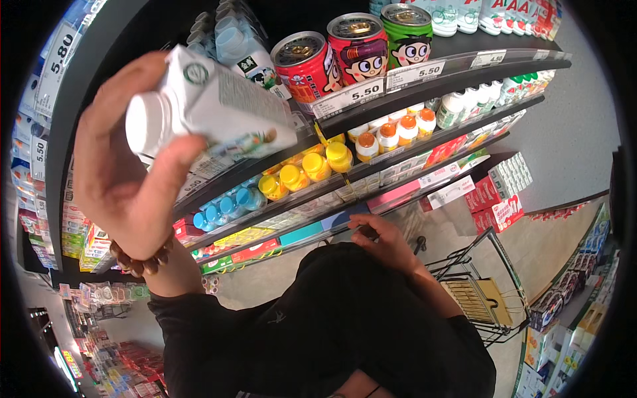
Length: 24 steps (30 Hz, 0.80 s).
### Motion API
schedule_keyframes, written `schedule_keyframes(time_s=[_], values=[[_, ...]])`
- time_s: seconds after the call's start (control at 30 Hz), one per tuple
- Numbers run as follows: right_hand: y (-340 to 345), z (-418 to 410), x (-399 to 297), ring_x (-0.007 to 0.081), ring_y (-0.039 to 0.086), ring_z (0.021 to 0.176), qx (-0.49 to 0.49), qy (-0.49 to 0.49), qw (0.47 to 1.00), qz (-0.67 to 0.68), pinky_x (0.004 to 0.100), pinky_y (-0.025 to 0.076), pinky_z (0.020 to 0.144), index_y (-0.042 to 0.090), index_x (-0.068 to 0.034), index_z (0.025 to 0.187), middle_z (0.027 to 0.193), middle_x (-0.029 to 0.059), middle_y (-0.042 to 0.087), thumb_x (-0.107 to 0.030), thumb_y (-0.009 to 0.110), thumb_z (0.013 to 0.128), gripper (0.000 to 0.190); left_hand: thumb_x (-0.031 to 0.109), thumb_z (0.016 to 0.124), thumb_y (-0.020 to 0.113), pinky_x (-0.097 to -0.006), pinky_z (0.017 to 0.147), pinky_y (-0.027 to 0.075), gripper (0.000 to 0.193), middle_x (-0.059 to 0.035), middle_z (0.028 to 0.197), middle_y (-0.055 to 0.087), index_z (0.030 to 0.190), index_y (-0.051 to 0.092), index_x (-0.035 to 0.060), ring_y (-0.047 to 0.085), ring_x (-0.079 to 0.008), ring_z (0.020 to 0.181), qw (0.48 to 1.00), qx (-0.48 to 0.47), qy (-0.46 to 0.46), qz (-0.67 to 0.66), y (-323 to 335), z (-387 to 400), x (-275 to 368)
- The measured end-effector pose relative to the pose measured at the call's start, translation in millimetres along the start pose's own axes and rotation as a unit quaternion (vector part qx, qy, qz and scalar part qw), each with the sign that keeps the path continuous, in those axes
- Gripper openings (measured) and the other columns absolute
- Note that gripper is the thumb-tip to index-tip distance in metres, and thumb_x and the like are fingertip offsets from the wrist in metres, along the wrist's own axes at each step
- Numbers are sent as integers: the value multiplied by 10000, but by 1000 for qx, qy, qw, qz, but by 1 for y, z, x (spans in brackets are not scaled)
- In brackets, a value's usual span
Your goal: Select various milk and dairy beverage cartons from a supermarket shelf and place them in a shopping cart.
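My left hand (pixel 124 169), with a bead bracelet at the wrist, grips a white drink carton (pixel 234 109) near its capped end. The carton is tilted, its white screw cap (pixel 144 122) pointing left, and it hides part of the top shelf. Beside it on that shelf stand red drink cans (pixel 357 49) and a green can (pixel 410 37). Lower and to the right, my right hand (pixel 378 239) hangs near my body with nothing in it, its fingers loosely curled and apart. Closest to it is the low shelf with a blue box (pixel 344 217).
Lower shelves hold yellow-capped bottles (pixel 314 166), blue-capped bottles (pixel 229 205) and orange-capped bottles (pixel 388 135). Price tags (pixel 348 99) line the top shelf edge. A shopping cart (pixel 485 293) stands on the right, with stacked cartons (pixel 497 194) beyond it. More stocked shelves (pixel 572 298) curve along the right rim.
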State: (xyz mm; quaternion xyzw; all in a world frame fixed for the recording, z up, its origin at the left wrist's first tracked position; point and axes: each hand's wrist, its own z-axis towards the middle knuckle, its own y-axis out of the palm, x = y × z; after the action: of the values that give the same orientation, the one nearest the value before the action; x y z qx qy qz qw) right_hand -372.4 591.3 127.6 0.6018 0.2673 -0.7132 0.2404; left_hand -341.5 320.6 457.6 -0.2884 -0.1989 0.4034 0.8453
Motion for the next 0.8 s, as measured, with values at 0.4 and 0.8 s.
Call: schedule_keyframes(time_s=[0.4, 0.8], values=[[-1, -7, 20, 253, 727, 960, 2, 62, 997, -40, 350, 566, 851, 667, -37, 1229, 1161, 146, 716, -147, 758, 920, 340, 58, 834, 841, -310, 985, 503, 424, -134, 1193, 710, 1209, 670, -42, 672, -194, 1091, 995, 45, -63, 70, 22, 7, -10], [-3, -3, 24, 257, 735, 992, -37, 119, 992, -35, 374, 560, 881, 651, -24, 1269, 1151, 167, 724, -167, 737, 931, 376, 121, 841, 853, -263, 904, 500, 362, -73, 1104, 723, 1153, 709, 5, 661, -136, 1012, 985, 13, -140, 97, 30, 12, -14]])
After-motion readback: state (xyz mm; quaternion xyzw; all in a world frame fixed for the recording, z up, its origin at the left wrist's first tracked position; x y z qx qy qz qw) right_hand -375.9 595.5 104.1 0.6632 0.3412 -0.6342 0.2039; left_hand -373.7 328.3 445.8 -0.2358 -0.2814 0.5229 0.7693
